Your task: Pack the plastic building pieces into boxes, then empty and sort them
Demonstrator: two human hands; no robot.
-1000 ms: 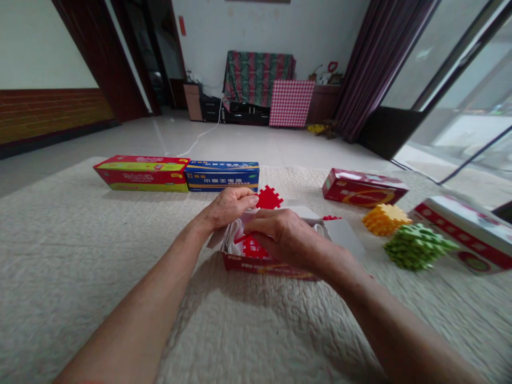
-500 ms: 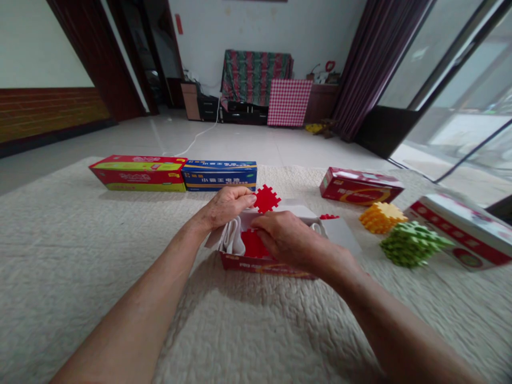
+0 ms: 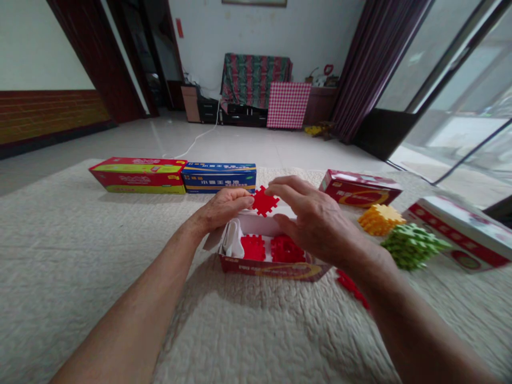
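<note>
My left hand (image 3: 222, 209) pinches a red notched puzzle piece (image 3: 264, 201) above the back of an open red box (image 3: 276, 269) on the cream quilt. Inside the box lie more red pieces (image 3: 254, 247) in two small stacks beside a white plastic bag (image 3: 234, 242). My right hand (image 3: 316, 221) hovers just right of the held piece, fingers spread and curved toward it, holding nothing. A few loose red pieces (image 3: 352, 282) lie on the quilt under my right wrist.
A red-yellow box (image 3: 138, 174) and a blue box (image 3: 220, 177) lie at the back left. Two more red boxes (image 3: 362, 188) (image 3: 468, 232) lie to the right, with a yellow pile of pieces (image 3: 378, 218) and a green pile (image 3: 410, 245) between them. Tiled floor lies beyond the quilt.
My right hand has lifted out of the box and risen toward the red piece in my left hand, uncovering the two red stacks inside. My left hand has barely moved.
</note>
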